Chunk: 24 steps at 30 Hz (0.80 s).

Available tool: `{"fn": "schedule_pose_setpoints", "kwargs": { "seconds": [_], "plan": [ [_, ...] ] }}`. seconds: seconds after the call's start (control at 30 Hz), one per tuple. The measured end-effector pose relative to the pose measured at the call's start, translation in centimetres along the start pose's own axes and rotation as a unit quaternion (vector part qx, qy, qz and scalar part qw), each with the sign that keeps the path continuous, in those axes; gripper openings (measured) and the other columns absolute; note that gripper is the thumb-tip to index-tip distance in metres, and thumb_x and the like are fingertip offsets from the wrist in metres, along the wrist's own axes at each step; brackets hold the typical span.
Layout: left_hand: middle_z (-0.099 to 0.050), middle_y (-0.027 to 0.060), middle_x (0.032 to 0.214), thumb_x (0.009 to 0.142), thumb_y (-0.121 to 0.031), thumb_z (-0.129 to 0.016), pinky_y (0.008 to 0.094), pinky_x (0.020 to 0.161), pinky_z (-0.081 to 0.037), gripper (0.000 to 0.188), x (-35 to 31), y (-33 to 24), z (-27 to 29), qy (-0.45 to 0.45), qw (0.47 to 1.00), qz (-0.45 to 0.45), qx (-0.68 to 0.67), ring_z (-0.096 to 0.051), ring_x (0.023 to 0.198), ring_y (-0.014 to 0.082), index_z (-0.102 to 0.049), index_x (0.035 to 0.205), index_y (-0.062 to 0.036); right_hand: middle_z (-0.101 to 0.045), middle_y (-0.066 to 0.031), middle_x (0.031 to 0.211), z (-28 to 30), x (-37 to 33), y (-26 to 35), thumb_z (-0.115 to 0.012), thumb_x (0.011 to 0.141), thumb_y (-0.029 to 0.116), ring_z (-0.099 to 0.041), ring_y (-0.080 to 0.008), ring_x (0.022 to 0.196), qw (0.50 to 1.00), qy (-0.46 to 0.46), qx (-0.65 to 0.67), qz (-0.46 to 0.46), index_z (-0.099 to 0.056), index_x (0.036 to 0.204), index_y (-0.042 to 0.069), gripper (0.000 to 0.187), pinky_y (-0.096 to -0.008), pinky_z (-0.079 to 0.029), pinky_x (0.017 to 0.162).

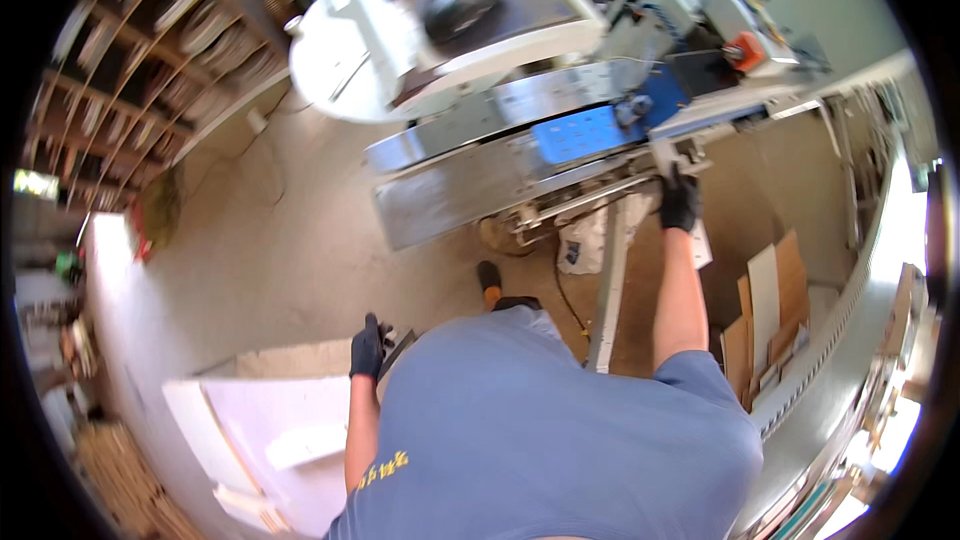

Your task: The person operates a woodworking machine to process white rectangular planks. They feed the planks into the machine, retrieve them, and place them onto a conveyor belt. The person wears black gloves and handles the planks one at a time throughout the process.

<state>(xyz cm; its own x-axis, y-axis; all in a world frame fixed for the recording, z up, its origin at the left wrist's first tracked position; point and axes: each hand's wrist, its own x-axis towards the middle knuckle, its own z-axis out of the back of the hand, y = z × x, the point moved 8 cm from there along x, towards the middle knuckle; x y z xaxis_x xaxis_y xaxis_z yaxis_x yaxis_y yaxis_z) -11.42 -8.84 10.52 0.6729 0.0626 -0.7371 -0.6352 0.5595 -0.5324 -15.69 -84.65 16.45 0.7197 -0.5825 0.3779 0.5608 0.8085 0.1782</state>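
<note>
My right hand [679, 202], in a black glove, reaches out to the front edge of a long metal machine. Its fingers are closed at a pale metal fitting [668, 155] there, and the glove hides part of the contact. Beside the fitting, a blue perforated plate [577, 134] lies on the machine's bed [450, 190]. My left hand [368, 346], also gloved in black, hangs low at my left side with its fingers apart. A dark narrow strip [398, 352] shows right beside it, and I cannot tell whether they touch.
A white bin [300, 390] holding pale pieces stands at my left. Beyond the machine are a round white table [335, 65] and a framed bench [520, 30]. Shelves [130, 70] line the far left. Boards [765, 300] lean at the right, by a long rail [840, 335].
</note>
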Motion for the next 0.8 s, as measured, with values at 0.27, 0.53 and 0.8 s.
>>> {"fn": "schedule_pose_setpoints", "kwargs": {
  "seconds": [0.27,0.53,0.8],
  "plan": [
    [-0.069,0.0214,0.099,0.088,-0.024,-0.061,0.0459,0.077,-0.053,0.026,-3.2,11.2,17.0,-0.4,0.88,-0.14,0.215,-0.068,0.091,0.0368,-0.061,0.103,-0.0026,-0.049,-0.0185,0.145,-0.5,0.0,4.1,-0.068,0.089,0.035,-0.043,-0.0346,0.135,0.997,0.032,0.001,-0.071,-0.051,0.14,0.009,0.06,-0.0446,-0.036,0.111],
    [-0.066,0.0185,0.095,0.07,-0.041,-0.084,0.0367,0.061,-0.057,0.113,-16.4,41.8,26.7,-0.594,0.718,0.357,-0.056,-0.07,0.079,0.0252,-0.015,0.145,0.0088,-0.06,-0.0276,0.127,-2.8,-13.7,23.5,-0.062,0.093,0.026,-0.061,-0.0429,0.11,0.98,0.161,0.095,0.07,-0.046,0.144,0.004,0.058,-0.0456,-0.049,0.093],
    [-0.052,0.0001,0.053,0.08,-0.076,-0.06,0.0285,0.036,-0.026,0.059,-13.3,43.8,20.9,-0.254,0.824,0.317,-0.394,-0.035,0.036,0.0108,-0.062,0.076,-0.0172,-0.056,-0.0213,0.136,-1.2,-22.1,36.8,-0.057,0.094,0.02,-0.059,-0.0306,0.119,0.878,0.309,0.344,0.123,-0.05,0.139,-0.002,0.05,-0.038,-0.047,0.098]
  ]
}}
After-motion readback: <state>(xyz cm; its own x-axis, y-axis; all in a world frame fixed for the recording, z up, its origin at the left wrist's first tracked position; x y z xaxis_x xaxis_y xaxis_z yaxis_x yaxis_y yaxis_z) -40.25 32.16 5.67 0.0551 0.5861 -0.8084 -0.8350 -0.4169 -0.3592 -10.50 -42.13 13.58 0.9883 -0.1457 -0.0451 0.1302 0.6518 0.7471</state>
